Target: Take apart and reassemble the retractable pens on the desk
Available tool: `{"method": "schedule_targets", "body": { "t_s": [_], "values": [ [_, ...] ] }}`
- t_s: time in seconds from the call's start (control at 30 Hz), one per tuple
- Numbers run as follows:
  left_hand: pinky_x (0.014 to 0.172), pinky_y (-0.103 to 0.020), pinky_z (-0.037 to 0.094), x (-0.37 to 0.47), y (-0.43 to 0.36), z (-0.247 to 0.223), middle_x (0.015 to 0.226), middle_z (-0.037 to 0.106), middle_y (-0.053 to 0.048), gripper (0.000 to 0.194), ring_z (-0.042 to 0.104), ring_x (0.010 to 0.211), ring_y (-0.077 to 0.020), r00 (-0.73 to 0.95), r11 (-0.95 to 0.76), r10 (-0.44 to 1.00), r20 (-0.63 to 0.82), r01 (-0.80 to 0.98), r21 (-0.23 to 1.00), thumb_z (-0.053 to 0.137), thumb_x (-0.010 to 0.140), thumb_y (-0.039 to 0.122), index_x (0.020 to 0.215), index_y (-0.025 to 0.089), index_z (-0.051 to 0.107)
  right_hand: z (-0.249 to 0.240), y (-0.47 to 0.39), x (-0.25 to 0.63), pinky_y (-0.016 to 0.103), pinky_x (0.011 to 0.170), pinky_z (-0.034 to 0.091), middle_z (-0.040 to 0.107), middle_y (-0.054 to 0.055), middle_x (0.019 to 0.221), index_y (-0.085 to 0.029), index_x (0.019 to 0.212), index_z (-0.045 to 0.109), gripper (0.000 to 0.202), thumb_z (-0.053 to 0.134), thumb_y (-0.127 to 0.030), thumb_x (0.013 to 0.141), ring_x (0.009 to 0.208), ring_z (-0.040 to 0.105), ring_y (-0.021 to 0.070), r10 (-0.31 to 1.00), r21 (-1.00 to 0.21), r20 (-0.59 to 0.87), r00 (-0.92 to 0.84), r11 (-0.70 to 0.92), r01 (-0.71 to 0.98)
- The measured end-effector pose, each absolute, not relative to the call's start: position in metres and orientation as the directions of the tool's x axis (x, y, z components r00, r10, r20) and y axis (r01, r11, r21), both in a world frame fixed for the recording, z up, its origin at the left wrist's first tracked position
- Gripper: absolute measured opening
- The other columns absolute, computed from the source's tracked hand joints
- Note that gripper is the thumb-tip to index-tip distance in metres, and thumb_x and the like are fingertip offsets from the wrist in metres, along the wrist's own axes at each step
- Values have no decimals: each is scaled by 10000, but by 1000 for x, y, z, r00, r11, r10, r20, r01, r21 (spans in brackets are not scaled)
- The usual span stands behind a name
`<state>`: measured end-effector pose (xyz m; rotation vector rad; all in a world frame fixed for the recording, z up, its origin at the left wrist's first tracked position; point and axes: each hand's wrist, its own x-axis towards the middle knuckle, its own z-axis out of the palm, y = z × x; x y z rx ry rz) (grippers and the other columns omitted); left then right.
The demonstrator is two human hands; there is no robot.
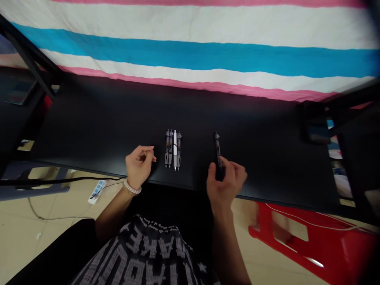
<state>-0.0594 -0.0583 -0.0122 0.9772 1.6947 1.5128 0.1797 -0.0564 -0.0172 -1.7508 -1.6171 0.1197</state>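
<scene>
Head view: we look down on a dark surface (pixel 89 126) with a striped cloth (pixel 208 59) behind it and our two hands near its front edge.
Right hand (pixel 225 184): we have it closed around the lower end of a single pen (pixel 217 148), thumb on one side and fingers curled over the other; the pen's tip points away from us and its upper part lies on or just above the surface, we cannot tell which.
Left hand (pixel 139 164): loosely curled, fingertips drawn toward the thumb, holding nothing we can see, resting just left of the row of pens.
Row of pens (pixel 173 149): four of them lie side by side, touching, parallel, between our hands and apart from the single pen.
Wrist: a pale beaded bracelet (pixel 132 187) sits on our left wrist.
Floor: a red stool (pixel 311 241) stands to our right, a power strip (pixel 97 190) with a cable to our left.
Risk: our grip sits low on the pen near the front edge, so a slip could roll it off onto the floor; our left knuckles are close enough that a careless nudge would scatter the row.
</scene>
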Motion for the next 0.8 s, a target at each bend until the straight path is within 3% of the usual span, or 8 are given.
{"method": "schedule_targets", "body": {
  "t_s": [0.1,0.2,0.3,0.43,0.57,0.7,0.8],
  "values": [
    [609,-207,520,-56,-60,-16,643,706,-2,81,659,579,-104,-483,40,874,42,159,986,702,834,188,896,197,753,-8,-61,152,327,725,523,643,53,932,-214,1154,679,233,565,-297,969,780,597,175,965,-733,244,-92,246,634],
    [655,-217,540,-54,-58,-17,681,733,-31,62,699,622,-120,-505,35,863,29,116,993,714,841,208,889,180,742,-10,-63,133,310,736,521,643,63,991,-220,1098,710,208,554,-273,972,816,618,170,955,-727,182,-235,292,622],
    [703,-240,559,-55,-57,-17,734,750,-49,76,743,706,-151,-493,18,870,25,83,996,712,860,244,895,177,724,-14,-60,125,291,701,496,636,64,975,-209,1018,725,202,532,-215,957,772,607,161,949,-638,198,-245,314,703],
    [726,-256,569,-58,-59,-18,773,763,-37,107,740,734,-142,-443,-8,892,95,194,981,640,930,272,965,185,690,-12,-54,128,270,643,469,621,63,950,-192,969,684,166,527,-246,956,722,597,154,961,-574,151,-233,277,770],
    [726,-255,588,-57,-62,-14,801,767,-36,107,734,736,-131,-452,-22,884,118,213,977,638,939,270,977,180,680,-10,-53,141,289,652,499,641,57,863,-179,933,637,135,520,-243,958,697,617,166,989,-667,86,-122,148,730],
    [853,-299,615,-44,-63,0,1069,771,-84,277,756,906,-158,-361,-31,932,25,-10,999,712,893,275,1151,192,660,-3,-65,152,268,587,538,670,29,860,-193,1155,626,257,616,-323,934,652,638,142,1000,-889,7,29,-7,458],
    [847,-343,639,-30,-61,14,1145,753,-120,359,755,968,-200,-174,59,978,-113,-291,955,709,898,338,1218,188,652,8,-80,152,247,588,530,662,14,849,-229,1122,691,212,649,-299,926,655,615,119,993,-936,42,-108,77,342]
  ]
}}
